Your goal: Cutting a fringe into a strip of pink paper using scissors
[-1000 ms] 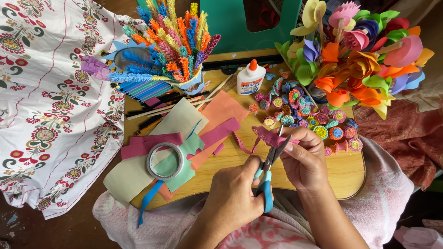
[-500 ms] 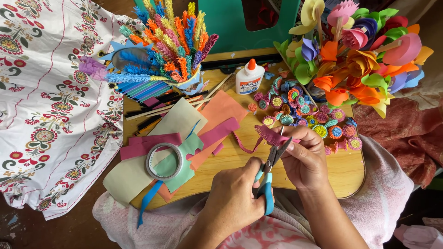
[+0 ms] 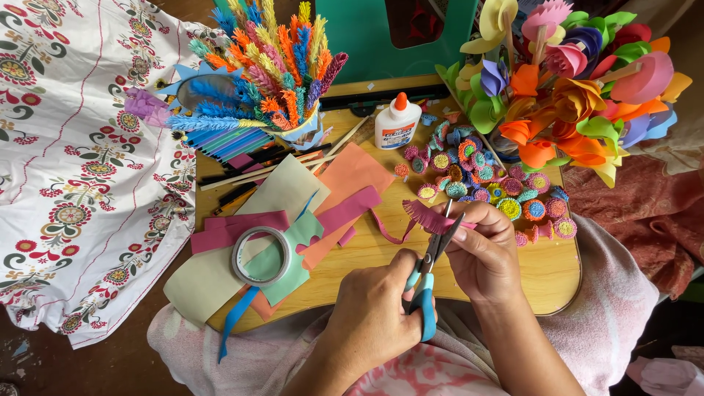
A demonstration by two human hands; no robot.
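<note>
Head view: the left hand (image 3: 374, 319) closes its grip around blue-handled scissors (image 3: 429, 275), blades parted at a fringed magenta foam strip (image 3: 434, 217) pinched in the right hand (image 3: 480, 253) above the wooden tabletop (image 3: 543, 271). Fuzzy rolled foam discs (image 3: 488, 183), a tape roll (image 3: 261, 255) and a white glue bottle (image 3: 397, 123) lie nearby; the paper flowers (image 3: 579, 88) are cropped.
</note>
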